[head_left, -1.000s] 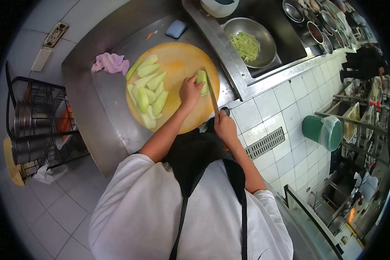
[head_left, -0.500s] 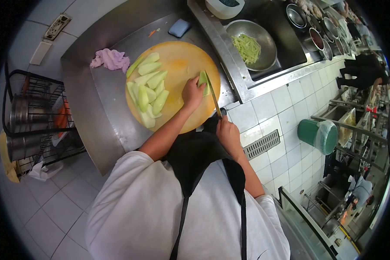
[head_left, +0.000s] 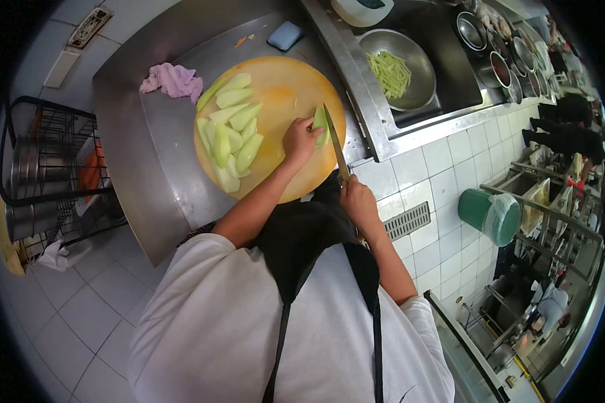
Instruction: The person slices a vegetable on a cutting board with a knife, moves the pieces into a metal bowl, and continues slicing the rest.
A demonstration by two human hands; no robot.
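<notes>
My left hand (head_left: 302, 142) is closed on a pale green vegetable piece (head_left: 321, 126) near the right side of the round yellow cutting board (head_left: 282, 174). Right beside that piece is the blade of a knife (head_left: 337, 143), tip pointing away from me. Its handle is in my right hand (head_left: 359, 201), fingers wrapped round it, at the board's lower right edge. Several peeled pale green pieces (head_left: 234, 138) lie in a heap on the left half of the board.
A pink cloth (head_left: 172, 80) and a blue sponge (head_left: 285, 35) lie on the metal counter (head_left: 175, 148). A metal bowl (head_left: 420, 75) with green strips (head_left: 390, 74) stands at the upper right. Further right are a green bin (head_left: 478, 213) and another person (head_left: 571, 134). A wire rack (head_left: 54, 195) stands left.
The knife has shifted slightly and its blade now stands a little apart from the held piece. The whole view has turned slightly.
</notes>
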